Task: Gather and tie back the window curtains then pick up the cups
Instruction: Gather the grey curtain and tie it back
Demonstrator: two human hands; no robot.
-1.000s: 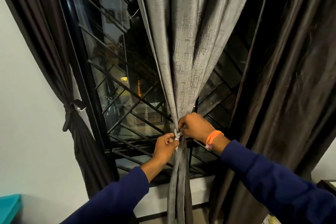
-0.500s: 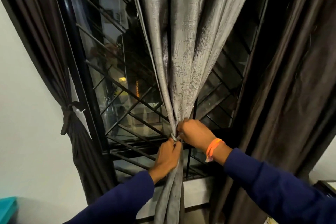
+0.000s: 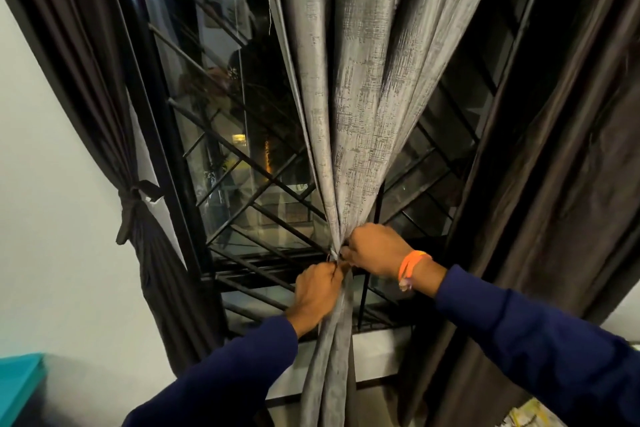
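A grey textured curtain (image 3: 363, 97) hangs in front of the window, bunched into a narrow waist at mid height. A thin tie (image 3: 333, 255) circles that waist. My left hand (image 3: 317, 295) sits just below the waist, fingers pinched on an end of the tie against the gathered cloth. My right hand (image 3: 377, 250), with an orange wristband, grips the waist from the right, fingers closed on the tie and cloth. No cups are in view.
A dark brown curtain (image 3: 114, 135) on the left is held by a knotted tie-back (image 3: 133, 199). Another dark curtain (image 3: 554, 184) hangs loose on the right. Behind stands a black window grille (image 3: 242, 163) above a white sill (image 3: 374, 354). A teal object (image 3: 17, 381) is bottom left.
My left hand has dropped a little below the curtain's waist, pulling the tie end downward. My right hand has stayed at the waist. The view has shifted slightly.
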